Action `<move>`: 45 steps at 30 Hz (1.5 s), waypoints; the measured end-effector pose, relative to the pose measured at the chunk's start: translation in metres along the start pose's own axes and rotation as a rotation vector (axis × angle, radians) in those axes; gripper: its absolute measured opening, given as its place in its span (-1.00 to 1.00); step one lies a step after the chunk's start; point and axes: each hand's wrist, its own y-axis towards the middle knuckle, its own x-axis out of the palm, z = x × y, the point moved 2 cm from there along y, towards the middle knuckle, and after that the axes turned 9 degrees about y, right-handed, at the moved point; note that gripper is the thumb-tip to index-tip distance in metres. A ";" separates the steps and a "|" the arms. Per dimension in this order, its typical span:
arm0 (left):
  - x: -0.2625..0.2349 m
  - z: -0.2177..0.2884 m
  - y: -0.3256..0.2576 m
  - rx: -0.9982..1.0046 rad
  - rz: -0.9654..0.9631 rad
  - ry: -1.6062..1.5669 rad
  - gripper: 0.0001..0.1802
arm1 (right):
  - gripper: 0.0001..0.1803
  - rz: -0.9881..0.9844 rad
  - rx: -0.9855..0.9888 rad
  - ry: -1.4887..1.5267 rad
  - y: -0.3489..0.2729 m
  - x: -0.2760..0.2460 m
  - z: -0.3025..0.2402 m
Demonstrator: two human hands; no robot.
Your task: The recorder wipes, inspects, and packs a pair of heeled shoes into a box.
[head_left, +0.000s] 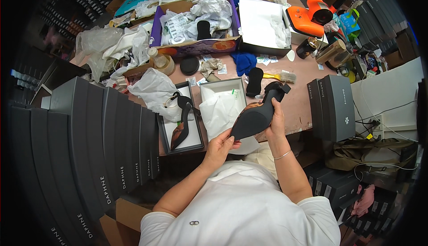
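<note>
Pinkish table (298,105): purple carton (209,46) full of crumpled white paper (208,6) toward the back, teal bag (136,2) behind it to the left, orange device (306,21) off to the right, clear plastic bag (96,43) at left. Mid-table: round black container (189,66), blue cloth (243,64), yellow-handled brush (285,77). Tall row of dark grey boxes (84,130) along the left, smaller grey group (339,108) on the right; olive fabric bag (356,157) and pink cloth (364,200) lower right.
</note>
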 end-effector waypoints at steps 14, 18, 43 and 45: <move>0.000 -0.004 -0.002 0.014 -0.011 -0.058 -0.52 | -0.67 -0.011 -0.007 -0.036 -0.004 0.001 -0.002; 0.001 -0.003 -0.002 -0.015 -0.009 -0.028 -0.51 | -0.67 0.002 -0.003 -0.029 -0.004 0.001 -0.001; 0.001 -0.006 -0.004 0.060 -0.029 -0.067 -0.51 | -0.66 -0.022 -0.010 -0.035 -0.005 -0.001 -0.003; 0.001 -0.007 -0.004 0.066 -0.025 -0.065 -0.51 | -0.65 -0.054 -0.006 -0.044 -0.002 -0.006 -0.003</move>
